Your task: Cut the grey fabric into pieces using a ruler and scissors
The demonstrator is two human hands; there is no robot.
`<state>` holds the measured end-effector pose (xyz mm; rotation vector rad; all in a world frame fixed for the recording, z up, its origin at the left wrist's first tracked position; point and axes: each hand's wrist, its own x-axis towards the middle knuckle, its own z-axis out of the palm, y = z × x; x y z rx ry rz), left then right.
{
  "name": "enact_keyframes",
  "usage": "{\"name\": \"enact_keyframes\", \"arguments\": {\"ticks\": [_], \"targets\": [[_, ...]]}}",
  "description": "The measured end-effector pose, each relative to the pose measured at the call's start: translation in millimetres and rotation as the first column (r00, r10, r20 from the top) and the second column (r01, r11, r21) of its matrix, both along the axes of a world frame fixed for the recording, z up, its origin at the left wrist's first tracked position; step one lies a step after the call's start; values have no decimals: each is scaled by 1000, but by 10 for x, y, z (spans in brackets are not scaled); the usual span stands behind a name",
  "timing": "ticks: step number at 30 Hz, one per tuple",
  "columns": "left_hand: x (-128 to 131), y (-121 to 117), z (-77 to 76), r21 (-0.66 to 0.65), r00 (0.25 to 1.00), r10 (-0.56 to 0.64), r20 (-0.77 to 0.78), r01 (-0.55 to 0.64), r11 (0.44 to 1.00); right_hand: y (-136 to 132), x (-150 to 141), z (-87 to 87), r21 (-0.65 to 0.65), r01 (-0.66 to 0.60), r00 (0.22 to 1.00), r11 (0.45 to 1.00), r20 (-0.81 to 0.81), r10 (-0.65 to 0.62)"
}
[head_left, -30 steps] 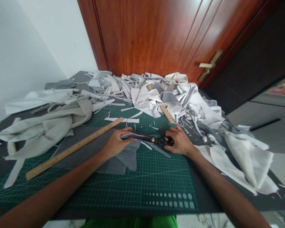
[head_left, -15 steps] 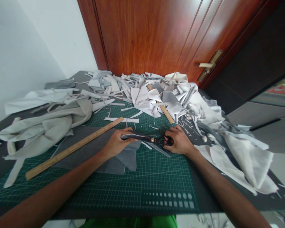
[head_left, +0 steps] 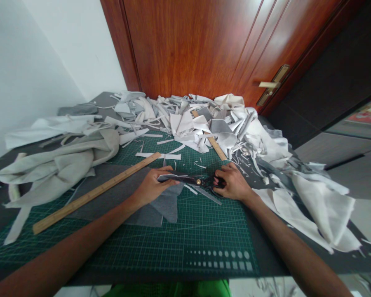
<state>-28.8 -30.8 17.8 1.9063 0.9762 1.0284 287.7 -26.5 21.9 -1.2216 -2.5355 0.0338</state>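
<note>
My right hand (head_left: 231,182) grips the black handles of a pair of scissors (head_left: 195,180), whose blades point left across a piece of grey fabric (head_left: 164,204). My left hand (head_left: 152,184) pinches the fabric's upper edge right at the blade tips. Both hands rest on a green cutting mat (head_left: 179,239). The grey fabric spreads down and left from my left hand, flat on the mat.
A long wooden ruler (head_left: 95,192) lies diagonally left of my left hand. A second wooden ruler (head_left: 214,144) pokes from a heap of white and grey fabric scraps (head_left: 204,119) at the back. Beige cloth (head_left: 55,165) lies left, white pieces (head_left: 315,206) right. A wooden door (head_left: 204,45) stands behind.
</note>
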Motion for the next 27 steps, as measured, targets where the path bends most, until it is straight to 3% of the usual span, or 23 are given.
{"name": "enact_keyframes", "arguments": {"ticks": [27], "targets": [[16,-32,55,-38,999,22,-24,-23,999,19,23,-38,11,-2,1000,1000,25,2]]}}
